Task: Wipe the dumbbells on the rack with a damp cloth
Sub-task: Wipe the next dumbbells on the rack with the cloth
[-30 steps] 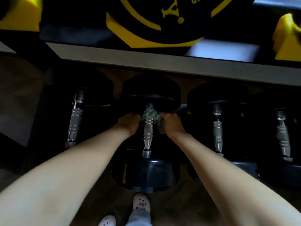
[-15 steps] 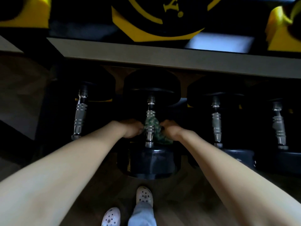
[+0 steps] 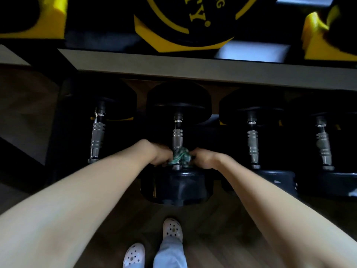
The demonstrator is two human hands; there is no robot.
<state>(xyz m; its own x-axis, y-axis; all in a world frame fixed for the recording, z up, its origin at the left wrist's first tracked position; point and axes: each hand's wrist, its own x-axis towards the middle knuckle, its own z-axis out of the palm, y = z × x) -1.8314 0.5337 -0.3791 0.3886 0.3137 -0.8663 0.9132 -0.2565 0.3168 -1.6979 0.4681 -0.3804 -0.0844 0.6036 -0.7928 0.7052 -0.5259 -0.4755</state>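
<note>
A black dumbbell (image 3: 177, 188) with a steel handle (image 3: 177, 135) lies on the rack's lower level in the middle of the head view. A green patterned cloth (image 3: 180, 156) is wrapped around the near end of that handle, just above the near weight head. My left hand (image 3: 158, 154) grips the cloth's left side and my right hand (image 3: 204, 157) grips its right side. Both hands' fingertips are hidden behind the cloth and in shadow.
More dumbbells lie alongside: one to the left (image 3: 97, 136) and two to the right (image 3: 253, 144) (image 3: 323, 146). A grey shelf rail (image 3: 193, 67) runs across above, carrying black and yellow weights (image 3: 185, 22). My white clogs (image 3: 172, 228) stand on the wooden floor below.
Both hands have slid the cloth along the handle toward me, from the far end near the back head to the near end by the front head.
</note>
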